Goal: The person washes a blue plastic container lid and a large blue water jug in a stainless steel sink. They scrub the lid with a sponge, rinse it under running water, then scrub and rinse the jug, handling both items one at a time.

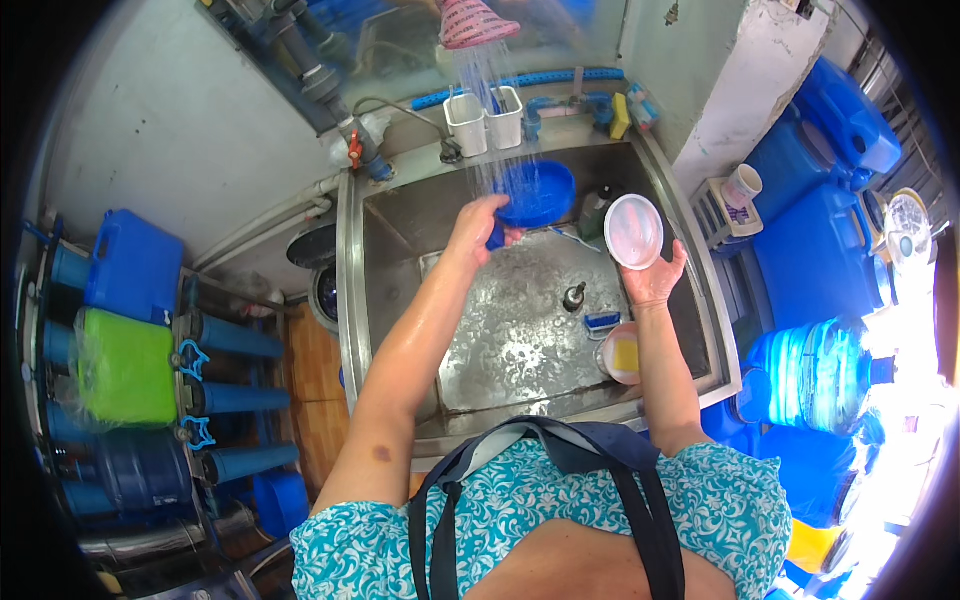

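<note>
At the upper part of the steel sink (495, 300), my left hand (480, 229) grips a blue plastic dipper (541, 193) by its handle. Water from a pink-wrapped shower head (477, 24) falls on and beside the dipper. To the right, my right hand (654, 281) holds up a white round plastic lid or shallow container (634, 231); the fingers behind it are hidden. Below that hand, a round tub (611, 352) with a yellow sponge (626, 355) rests in the sink near a blue scrub brush (601, 322) and a small dark bottle or nozzle (574, 297).
Two white containers (466, 124) and another yellow sponge (620, 117) stand on the back ledge. A toothbrush (576, 240) lies near a dark green bottle (598, 214) in the sink. Blue jugs (814, 247) crowd the right; blue filter housings (240, 397) line a rack at left.
</note>
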`<state>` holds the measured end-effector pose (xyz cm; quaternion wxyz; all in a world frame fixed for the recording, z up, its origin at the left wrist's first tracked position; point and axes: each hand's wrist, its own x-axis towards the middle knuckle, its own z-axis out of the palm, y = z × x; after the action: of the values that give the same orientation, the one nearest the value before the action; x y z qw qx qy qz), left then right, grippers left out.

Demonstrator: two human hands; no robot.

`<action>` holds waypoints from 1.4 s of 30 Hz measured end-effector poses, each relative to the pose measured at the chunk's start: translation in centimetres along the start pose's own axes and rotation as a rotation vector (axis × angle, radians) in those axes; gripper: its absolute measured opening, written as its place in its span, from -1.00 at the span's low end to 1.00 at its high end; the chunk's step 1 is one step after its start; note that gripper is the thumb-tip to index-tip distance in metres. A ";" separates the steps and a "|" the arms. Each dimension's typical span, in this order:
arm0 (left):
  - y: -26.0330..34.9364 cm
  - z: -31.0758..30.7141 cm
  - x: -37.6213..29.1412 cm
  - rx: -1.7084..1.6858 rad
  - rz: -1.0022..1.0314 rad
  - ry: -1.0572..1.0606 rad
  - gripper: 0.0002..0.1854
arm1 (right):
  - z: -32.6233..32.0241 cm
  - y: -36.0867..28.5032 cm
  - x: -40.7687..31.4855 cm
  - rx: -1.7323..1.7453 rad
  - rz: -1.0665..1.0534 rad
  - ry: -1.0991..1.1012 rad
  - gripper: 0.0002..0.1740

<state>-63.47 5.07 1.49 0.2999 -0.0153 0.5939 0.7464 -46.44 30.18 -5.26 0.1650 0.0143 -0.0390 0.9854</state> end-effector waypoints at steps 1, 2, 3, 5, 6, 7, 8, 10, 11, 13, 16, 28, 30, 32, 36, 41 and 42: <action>0.0 -0.5 -0.5 -0.026 -0.088 -0.030 -0.68 | 0.1 0.1 0.1 -0.023 0.006 -0.013 -0.07; 0.1 -1.2 -1.1 -0.007 -0.093 0.003 -0.66 | 0.1 0.3 0.3 -0.017 -0.007 -0.007 -0.07; 0.2 -2.1 -1.7 0.013 -0.101 0.036 -0.63 | 0.2 0.4 0.4 -0.008 -0.008 -0.006 -0.07; 0.9 -3.3 -2.2 0.020 -0.085 0.084 -0.59 | 0.5 0.7 0.4 -0.014 -0.008 -0.015 -0.08; 1.4 -3.8 -2.2 0.007 -0.063 0.102 -0.57 | 0.6 0.8 0.4 -0.028 -0.006 -0.024 -0.09; 1.8 -4.0 -2.2 -0.007 -0.043 0.121 -0.55 | 0.8 0.9 0.3 -0.042 -0.003 -0.031 -0.09; 2.0 -3.8 -1.9 -0.042 -0.009 0.129 -0.54 | 0.9 1.0 0.2 -0.026 0.007 -0.029 -0.10; 2.1 -2.8 -1.2 -0.124 -0.065 0.033 -0.53 | 1.2 1.2 0.0 -0.001 0.027 -0.050 -0.10; 1.8 -2.1 -0.9 -0.163 -0.099 -0.010 -0.53 | 1.3 1.3 -0.1 -0.019 0.027 -0.037 -0.10; 0.7 -1.0 -1.0 -0.191 -0.164 -0.088 -0.53 | 1.4 1.3 -0.3 -0.071 0.056 -0.067 -0.10; -0.6 -1.6 -2.1 -0.168 -0.254 -0.175 -0.51 | 1.6 1.1 -0.3 -0.060 0.070 -0.046 -0.10; -2.1 -1.9 -0.6 -0.179 -0.049 -0.196 -0.60 | 1.9 2.0 -0.4 -0.051 0.063 0.001 -0.06; -2.7 -2.8 -1.4 -0.159 -0.108 -0.179 -0.58 | 2.1 1.7 -0.6 -0.068 0.042 0.014 -0.05; -2.2 -4.0 -1.3 -0.112 -0.144 -0.167 -0.55 | 2.2 1.4 -0.6 -0.066 0.038 0.015 -0.05; -0.6 -4.4 0.1 -0.252 -0.103 -0.067 -0.54 | 1.9 1.4 -0.5 -0.037 0.064 -0.010 -0.07; 0.5 -1.9 0.3 -0.197 -0.261 -0.110 -0.52 | 0.9 2.3 -0.1 0.021 0.074 0.039 -0.14; 0.9 -1.6 0.1 -0.083 -0.242 -0.110 -0.52 | 0.7 2.3 0.0 0.017 0.070 0.062 -0.16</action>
<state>-64.50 3.55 1.81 0.4189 -0.0581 0.5388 0.7286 -47.23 27.93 -4.75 0.1315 -0.0161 -0.0259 0.9908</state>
